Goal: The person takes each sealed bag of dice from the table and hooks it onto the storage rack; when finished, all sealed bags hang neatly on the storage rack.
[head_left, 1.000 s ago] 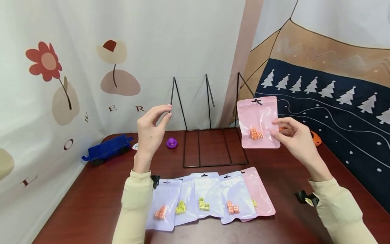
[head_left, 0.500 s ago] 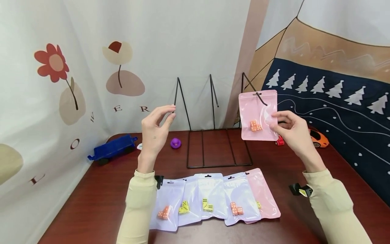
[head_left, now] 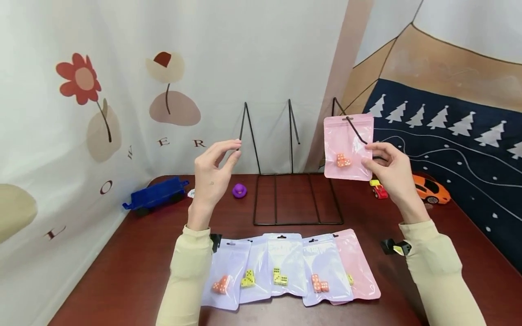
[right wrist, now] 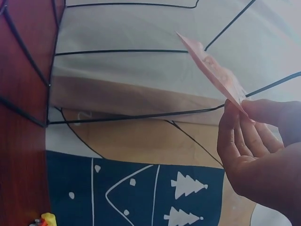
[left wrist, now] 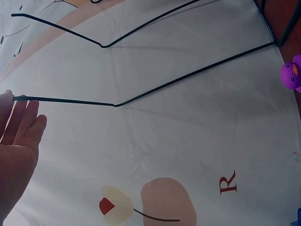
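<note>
A black wire rack (head_left: 299,223) with three upright prongs stands on the table. My left hand (head_left: 214,170) pinches the tip of its left prong (left wrist: 66,100) between thumb and fingers. On the right prong hangs a pink zip bag (head_left: 333,142) with orange dice (head_left: 342,160) inside; the prong passes through its top slot. My right hand (head_left: 389,174) pinches this bag's right edge, and in the right wrist view the bag (right wrist: 207,68) is seen nearly edge-on. Several lavender zip bags (head_left: 285,253) with dice and one pink zip bag (head_left: 360,262) lie overlapping in front of the rack.
A blue toy trailer (head_left: 157,194) and a purple toy duck (head_left: 239,190) stand at the back left. An orange toy car (head_left: 432,189) and a small red and yellow toy (head_left: 379,190) are at the back right. Printed curtains close off the table's back and sides.
My right hand has moved the pink bag back and up along the right prong, so more of the prong sticks out in front. The left hand keeps its pinch; the head view has shifted slightly.
</note>
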Tool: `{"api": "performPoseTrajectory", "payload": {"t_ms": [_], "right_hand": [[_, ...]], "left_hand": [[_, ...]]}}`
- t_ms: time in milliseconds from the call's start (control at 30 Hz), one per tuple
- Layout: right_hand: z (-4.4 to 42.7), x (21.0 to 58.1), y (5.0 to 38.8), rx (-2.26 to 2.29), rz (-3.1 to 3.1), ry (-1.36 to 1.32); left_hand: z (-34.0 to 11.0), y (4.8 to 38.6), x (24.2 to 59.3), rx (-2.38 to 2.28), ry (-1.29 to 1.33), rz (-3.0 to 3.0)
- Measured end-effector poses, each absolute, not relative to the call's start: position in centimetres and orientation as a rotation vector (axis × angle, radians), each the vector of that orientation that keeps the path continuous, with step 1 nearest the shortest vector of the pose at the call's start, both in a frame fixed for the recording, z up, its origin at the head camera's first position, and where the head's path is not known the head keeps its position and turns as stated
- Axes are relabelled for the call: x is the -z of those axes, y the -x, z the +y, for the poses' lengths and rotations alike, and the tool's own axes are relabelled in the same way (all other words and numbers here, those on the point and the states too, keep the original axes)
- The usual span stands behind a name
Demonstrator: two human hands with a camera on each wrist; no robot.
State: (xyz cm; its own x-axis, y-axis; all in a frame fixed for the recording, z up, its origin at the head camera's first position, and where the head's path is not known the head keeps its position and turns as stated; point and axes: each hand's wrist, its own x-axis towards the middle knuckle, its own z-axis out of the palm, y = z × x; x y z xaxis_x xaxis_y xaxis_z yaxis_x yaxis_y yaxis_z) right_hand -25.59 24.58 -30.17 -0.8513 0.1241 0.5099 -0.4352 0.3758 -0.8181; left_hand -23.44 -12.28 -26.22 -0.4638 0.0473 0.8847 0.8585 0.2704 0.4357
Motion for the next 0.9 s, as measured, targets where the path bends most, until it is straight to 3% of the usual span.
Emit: {"api": "performPoseTrajectory", "payload": {"t_ms": [200, 467, 900], "right_hand": [[24.6, 30.2, 26.6, -1.496, -2.13, -0.213], [23.7, 29.9, 28.7, -1.541, -2.131, -0.175], [23.5, 30.4, 30.0, -1.516, -2.207, -0.173]], "left_hand": [[-12.5, 25.1, 27.2, 1.271, 0.866, -1.764], [-12.3, 23.1, 25.8, 1.263, 0.857, -1.755], [-12.4, 23.0, 25.8, 1.238, 0.857, -1.751]]}}
